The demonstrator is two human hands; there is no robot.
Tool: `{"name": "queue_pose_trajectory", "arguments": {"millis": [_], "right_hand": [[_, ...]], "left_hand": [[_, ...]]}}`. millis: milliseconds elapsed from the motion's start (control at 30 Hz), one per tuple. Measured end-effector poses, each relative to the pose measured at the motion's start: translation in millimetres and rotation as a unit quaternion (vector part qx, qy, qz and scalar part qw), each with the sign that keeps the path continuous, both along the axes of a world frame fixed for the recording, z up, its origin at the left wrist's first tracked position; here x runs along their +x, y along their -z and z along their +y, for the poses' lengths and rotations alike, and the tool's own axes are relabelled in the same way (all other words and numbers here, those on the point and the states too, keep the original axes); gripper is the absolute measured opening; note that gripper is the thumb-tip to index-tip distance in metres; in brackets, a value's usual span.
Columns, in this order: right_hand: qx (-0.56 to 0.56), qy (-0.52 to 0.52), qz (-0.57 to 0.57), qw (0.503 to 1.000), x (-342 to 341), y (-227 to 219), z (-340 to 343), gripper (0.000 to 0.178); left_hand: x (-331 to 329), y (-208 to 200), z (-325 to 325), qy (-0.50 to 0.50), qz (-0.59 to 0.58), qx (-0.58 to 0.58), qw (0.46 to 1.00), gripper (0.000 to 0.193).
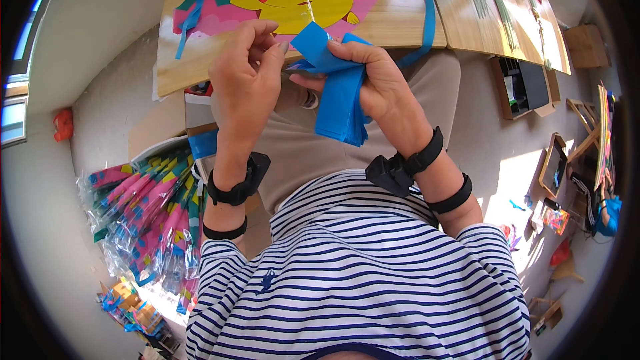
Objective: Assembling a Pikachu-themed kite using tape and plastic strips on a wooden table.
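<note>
My right hand [387, 87] grips a bundle of folded blue strips [341, 110], its thumb pressed on the upper part. The folded layers hang down over my lap, and one flap sticks up to the left. Just left of the bundle, my left hand [250, 80] is raised with curled fingers, thumb and forefinger close together; whatever they pinch is too small to make out. Beyond both hands, a printed sheet [293, 7] with a yellow cartoon figure on pink and green lies on the wooden table [400, 21]. A whitish thread [309, 10] shows above the bundle.
A loose blue strip [191, 19] hangs over the table's left front edge; another blue strip [429, 20] trails at the right. Thin sticks [497, 10] lie on the right tabletop. Colourful plastic-wrapped bundles [150, 213] stand at my left. An open dark box [523, 87] sits right.
</note>
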State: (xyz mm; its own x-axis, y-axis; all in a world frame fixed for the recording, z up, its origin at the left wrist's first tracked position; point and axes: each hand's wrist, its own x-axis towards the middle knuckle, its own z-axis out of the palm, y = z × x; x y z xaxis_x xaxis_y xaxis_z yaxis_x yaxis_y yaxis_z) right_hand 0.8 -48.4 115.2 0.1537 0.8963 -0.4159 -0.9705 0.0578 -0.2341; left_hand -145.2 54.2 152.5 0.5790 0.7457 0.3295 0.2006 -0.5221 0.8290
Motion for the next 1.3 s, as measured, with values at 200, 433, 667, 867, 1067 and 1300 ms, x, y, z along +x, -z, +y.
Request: {"name": "queue_pose_trajectory", "arguments": {"millis": [200, 433, 667, 867, 1067, 1300], "right_hand": [[-0.001, -0.024, 0.056, 0.998, 12, -5, 0, 0.041], [-0.007, 0.009, 0.044, 0.999, 8, -7, 1, 0.039], [0.007, 0.009, 0.061, 0.998, 12, -2, 1, 0.027], [-0.026, 0.013, 0.059, 0.998, 10, -1, 4, 0.022], [-0.021, 0.013, 0.067, 0.997, 9, -3, 4, 0.023], [-0.006, -0.001, 0.061, 0.998, 9, -5, 0, 0.027]], "left_hand": [[-22, -18, -31, 0.207, 0.053, 0.135, 0.968, 0.039], [-20, -9, -37, 0.228, 0.067, 0.149, 0.96, 0.045], [-13, -4, -38, 0.229, 0.036, 0.177, 0.957, 0.046], [-11, 3, -33, 0.233, 0.029, 0.177, 0.956, 0.043], [-7, -1, -39, 0.222, 0.032, 0.183, 0.957, 0.037], [-11, 0, -33, 0.224, 0.03, 0.084, 0.97, 0.028]]}}
